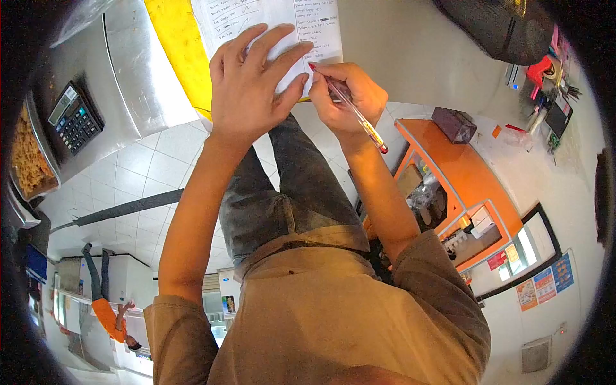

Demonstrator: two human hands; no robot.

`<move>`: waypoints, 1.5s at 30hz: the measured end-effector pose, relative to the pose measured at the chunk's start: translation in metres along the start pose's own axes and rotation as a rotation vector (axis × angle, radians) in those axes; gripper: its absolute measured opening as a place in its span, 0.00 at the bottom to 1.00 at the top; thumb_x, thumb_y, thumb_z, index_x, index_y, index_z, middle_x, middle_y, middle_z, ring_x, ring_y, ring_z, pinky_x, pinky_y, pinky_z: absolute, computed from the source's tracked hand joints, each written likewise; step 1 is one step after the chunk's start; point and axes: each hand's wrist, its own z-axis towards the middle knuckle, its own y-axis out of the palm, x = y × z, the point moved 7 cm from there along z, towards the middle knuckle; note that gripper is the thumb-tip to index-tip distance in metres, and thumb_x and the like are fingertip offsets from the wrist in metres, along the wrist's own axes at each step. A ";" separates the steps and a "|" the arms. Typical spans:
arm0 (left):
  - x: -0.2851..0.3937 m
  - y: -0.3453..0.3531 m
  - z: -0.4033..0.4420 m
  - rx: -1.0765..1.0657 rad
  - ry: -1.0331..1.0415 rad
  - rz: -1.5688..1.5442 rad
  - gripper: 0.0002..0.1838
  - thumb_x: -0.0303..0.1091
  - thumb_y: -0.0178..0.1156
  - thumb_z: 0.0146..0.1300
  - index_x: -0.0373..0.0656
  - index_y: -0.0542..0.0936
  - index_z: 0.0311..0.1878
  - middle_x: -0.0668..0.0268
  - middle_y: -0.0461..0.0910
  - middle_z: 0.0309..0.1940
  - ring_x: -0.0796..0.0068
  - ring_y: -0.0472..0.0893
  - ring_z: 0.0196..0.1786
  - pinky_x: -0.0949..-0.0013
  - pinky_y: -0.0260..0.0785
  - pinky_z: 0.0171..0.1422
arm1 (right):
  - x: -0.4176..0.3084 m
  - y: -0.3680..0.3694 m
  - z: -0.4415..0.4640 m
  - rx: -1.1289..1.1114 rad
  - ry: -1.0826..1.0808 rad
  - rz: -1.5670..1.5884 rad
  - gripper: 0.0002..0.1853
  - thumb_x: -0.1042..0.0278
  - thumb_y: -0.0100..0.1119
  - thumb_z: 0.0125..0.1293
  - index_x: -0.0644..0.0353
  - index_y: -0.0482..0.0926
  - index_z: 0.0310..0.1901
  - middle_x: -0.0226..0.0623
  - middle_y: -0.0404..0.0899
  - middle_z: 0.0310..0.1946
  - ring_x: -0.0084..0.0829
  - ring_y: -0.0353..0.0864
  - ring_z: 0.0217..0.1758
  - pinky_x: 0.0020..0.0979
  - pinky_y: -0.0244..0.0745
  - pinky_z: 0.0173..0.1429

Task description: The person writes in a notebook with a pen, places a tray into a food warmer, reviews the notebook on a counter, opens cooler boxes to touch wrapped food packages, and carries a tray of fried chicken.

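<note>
A white page with handwritten lines (269,14) lies at the top of the view, with a yellow cover or sheet (176,45) showing along its left side. My left hand (256,83) lies on the page, palm down with fingers spread, holding nothing. My right hand (350,96) grips a red pen (362,119) with a clear barrel. Its red tip meets the page near the written lines, just right of my left thumb. The pen's rear end slants down toward my forearm.
A black calculator (76,119) sits on the metal counter (138,70) at left, near a tray of brown crumbly food (31,157). A dark bag (497,25) lies upper right. An orange counter (475,173) stands at right. A person in orange (109,317) is farther off, lower left.
</note>
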 end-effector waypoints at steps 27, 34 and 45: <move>0.001 -0.001 0.001 -0.018 -0.003 0.019 0.23 0.48 0.71 0.62 0.65 0.86 0.61 0.75 0.75 0.70 0.61 0.69 0.72 0.53 0.57 0.74 | -0.004 -0.001 0.002 0.033 0.016 -0.025 0.07 0.78 0.73 0.60 0.64 0.84 0.38 0.41 0.87 0.30 0.27 0.90 0.30 0.27 0.83 0.34; 0.001 -0.001 0.000 -0.022 0.000 0.028 0.22 0.48 0.70 0.63 0.65 0.86 0.62 0.75 0.74 0.70 0.62 0.68 0.73 0.53 0.56 0.74 | -0.005 -0.003 0.001 0.037 0.059 -0.024 0.07 0.78 0.72 0.59 0.64 0.84 0.38 0.41 0.87 0.30 0.28 0.91 0.32 0.28 0.85 0.36; 0.001 -0.001 0.001 0.008 0.000 0.007 0.21 0.47 0.69 0.62 0.64 0.87 0.59 0.76 0.76 0.68 0.63 0.69 0.71 0.54 0.55 0.74 | 0.002 -0.004 -0.001 0.061 0.063 -0.011 0.07 0.78 0.73 0.59 0.64 0.84 0.38 0.42 0.88 0.30 0.29 0.91 0.32 0.28 0.85 0.37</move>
